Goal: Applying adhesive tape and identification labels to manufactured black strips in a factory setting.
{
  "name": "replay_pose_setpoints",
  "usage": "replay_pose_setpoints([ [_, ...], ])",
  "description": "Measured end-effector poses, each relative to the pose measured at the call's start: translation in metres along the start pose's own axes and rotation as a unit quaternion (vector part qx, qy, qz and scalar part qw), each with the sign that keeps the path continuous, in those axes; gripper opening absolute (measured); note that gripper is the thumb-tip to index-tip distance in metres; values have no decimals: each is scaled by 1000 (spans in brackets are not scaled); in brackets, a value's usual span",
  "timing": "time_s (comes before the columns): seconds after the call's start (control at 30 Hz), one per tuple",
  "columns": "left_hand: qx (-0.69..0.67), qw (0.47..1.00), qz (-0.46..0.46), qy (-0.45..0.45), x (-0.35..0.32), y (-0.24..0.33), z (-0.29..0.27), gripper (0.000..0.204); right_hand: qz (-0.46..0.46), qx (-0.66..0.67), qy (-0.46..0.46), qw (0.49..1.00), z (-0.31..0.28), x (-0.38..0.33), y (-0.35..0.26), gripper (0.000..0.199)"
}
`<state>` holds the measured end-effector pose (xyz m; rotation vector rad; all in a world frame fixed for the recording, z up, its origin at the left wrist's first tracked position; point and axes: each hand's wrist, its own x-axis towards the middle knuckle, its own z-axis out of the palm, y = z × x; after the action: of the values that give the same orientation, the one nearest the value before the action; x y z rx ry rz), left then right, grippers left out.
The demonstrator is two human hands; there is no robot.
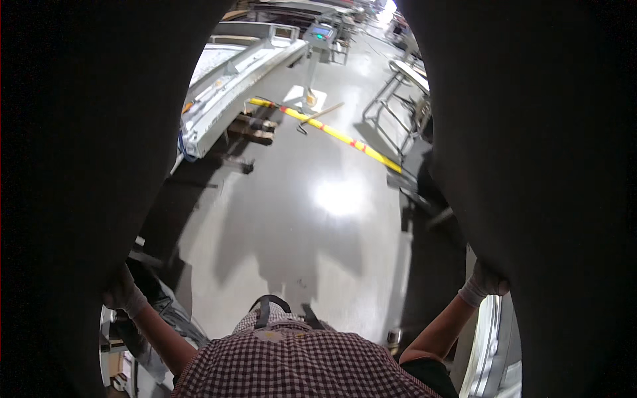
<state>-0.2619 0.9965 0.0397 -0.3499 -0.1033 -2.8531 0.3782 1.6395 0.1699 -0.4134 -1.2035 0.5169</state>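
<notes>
Both my arms are raised and spread wide, one to each side. My left hand (121,292), with a pale cuff at the wrist, is closed at the edge of a large dark shape (73,166) that fills the left of the view. On the other side my right hand (490,280), also pale-cuffed, curls against a matching dark shape (531,152). What these dark shapes are I cannot make out; they hide most of my fingers. Below, a checked apron (285,361) covers my front.
A yellow-and-red striped bar (338,134) crosses the grey floor (279,199) ahead. A long pale machine bed (245,73) stands at the left, with a control panel on a post (320,34) beyond it. A metal-framed rack (391,106) is at the right.
</notes>
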Motion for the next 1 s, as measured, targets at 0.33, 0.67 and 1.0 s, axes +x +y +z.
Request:
replay_pose_setpoints([
  [0.33, -6, 999, 42, 14, 77, -277, -41, 57, 233, 462, 10, 856, 324, 76, 259, 71],
  [0.67, 96, 992, 86, 5, 138, -502, -37, 60, 308, 552, -195, 750, 555, 184, 560, 76],
  [1.0, 734, 577, 320, 163, 187, -648, -21, 47, 458, 578, -336, 585, 956, 196, 736, 71],
])
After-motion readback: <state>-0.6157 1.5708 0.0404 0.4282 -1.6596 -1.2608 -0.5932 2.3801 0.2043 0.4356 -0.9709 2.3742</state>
